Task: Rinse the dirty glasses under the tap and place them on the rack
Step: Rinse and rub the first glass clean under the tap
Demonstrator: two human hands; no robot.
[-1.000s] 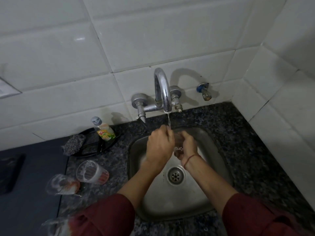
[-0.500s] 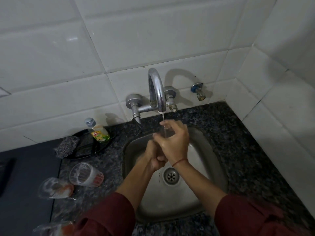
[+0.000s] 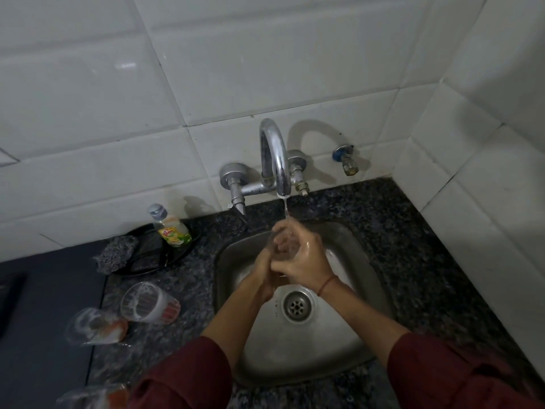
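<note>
fig. one glass [image 3: 281, 242] rinsed under the tap [image 3: 274, 154], over the sink [image 3: 356, 255].
i have the right grip [image 3: 306, 261] wrapped round the glass and the left grip [image 3: 264, 268] clenched on its lower part, mouth up just below the spout so, i judge, the stream runs inside. left of the grips, on the desk [image 3: 427, 261], three dirty glasses [image 3: 147, 302] wait, whitish film inside, reddish at the bottom. no rack in view.

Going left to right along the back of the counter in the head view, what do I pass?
Along the wall: scouring pad → dish soap bottle → tap → blue-capped wall valve.
</note>
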